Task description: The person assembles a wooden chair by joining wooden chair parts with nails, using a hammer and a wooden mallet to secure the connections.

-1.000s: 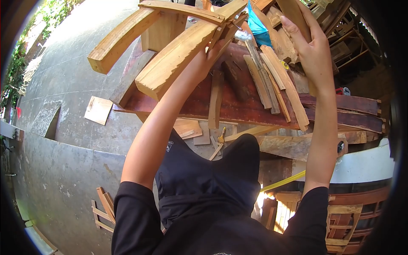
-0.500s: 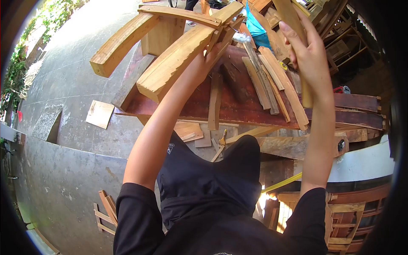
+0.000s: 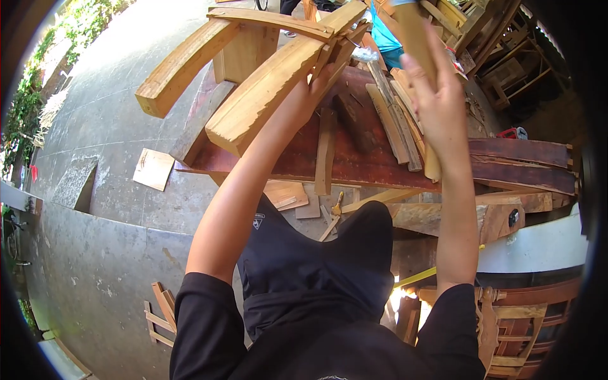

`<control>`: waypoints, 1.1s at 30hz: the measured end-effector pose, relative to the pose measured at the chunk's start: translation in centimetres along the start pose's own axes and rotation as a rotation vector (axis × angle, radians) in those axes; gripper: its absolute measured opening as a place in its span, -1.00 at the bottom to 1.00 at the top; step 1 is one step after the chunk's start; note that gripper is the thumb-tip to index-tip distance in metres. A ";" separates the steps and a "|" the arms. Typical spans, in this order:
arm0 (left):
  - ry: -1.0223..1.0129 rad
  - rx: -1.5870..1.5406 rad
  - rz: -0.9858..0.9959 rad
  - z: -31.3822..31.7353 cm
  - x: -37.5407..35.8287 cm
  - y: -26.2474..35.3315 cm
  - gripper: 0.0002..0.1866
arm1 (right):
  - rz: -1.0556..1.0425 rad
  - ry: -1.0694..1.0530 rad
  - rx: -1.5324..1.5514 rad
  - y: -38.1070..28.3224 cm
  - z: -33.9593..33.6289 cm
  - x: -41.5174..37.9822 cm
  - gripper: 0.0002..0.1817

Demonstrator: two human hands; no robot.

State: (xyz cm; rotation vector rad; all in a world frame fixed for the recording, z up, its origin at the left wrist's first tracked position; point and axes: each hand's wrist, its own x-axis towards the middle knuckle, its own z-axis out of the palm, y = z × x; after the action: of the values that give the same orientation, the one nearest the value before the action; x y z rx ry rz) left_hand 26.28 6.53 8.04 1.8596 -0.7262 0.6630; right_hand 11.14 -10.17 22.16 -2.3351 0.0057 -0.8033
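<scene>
My left hand (image 3: 309, 92) is closed around a joint of a wooden frame (image 3: 269, 88), which looks like part of a chair. The frame has two thick curved legs, joined at the far end by a thin curved rail (image 3: 272, 22). My right hand (image 3: 437, 95) grips a thick wooden handle (image 3: 415, 38), raised to the right of the frame. A bit of grey-blue shows at its upper end, and the rest of that end is cut off by the view's edge. The frame rests over a dark red board (image 3: 285, 158) in front of my knees.
Several wood strips (image 3: 387, 123) lie on the red board. A brush-like tool (image 3: 337, 204) and flat offcuts (image 3: 285, 193) are below it. Stacked wood (image 3: 519, 69) stands at the far right, and carved furniture parts (image 3: 516, 329) lie near my right elbow. A square board (image 3: 153, 169) is on the floor.
My right hand has swung left, toward the frame, with the wooden handle. My left hand and the frame stay nearly in place; the whole view has shifted slightly.
</scene>
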 end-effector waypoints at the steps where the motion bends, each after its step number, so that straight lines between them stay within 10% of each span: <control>1: -0.006 0.001 -0.003 0.0 0.0 -0.1 -0.46 | -0.118 -0.058 -0.099 1.0 0.2 -0.1 -0.32; 11: -0.040 0.045 -0.037 -0.5 0.1 0.5 -0.44 | 0.085 0.100 0.116 -4.5 0.3 -0.8 -0.31; 13: -0.026 0.067 -0.041 -0.4 0.1 0.4 -0.44 | -0.181 0.138 0.032 -1.7 1.7 -0.8 -0.34; 33: 0.032 -0.090 -0.147 -1.0 0.1 1.2 -0.41 | 0.508 0.007 0.776 3.9 5.0 -11.3 -0.56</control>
State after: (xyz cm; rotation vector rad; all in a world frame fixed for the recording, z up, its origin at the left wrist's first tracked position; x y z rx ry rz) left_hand 25.29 7.01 9.17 1.7959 -0.5832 0.5559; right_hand 5.46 -7.94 10.70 -1.4976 0.2376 -0.4393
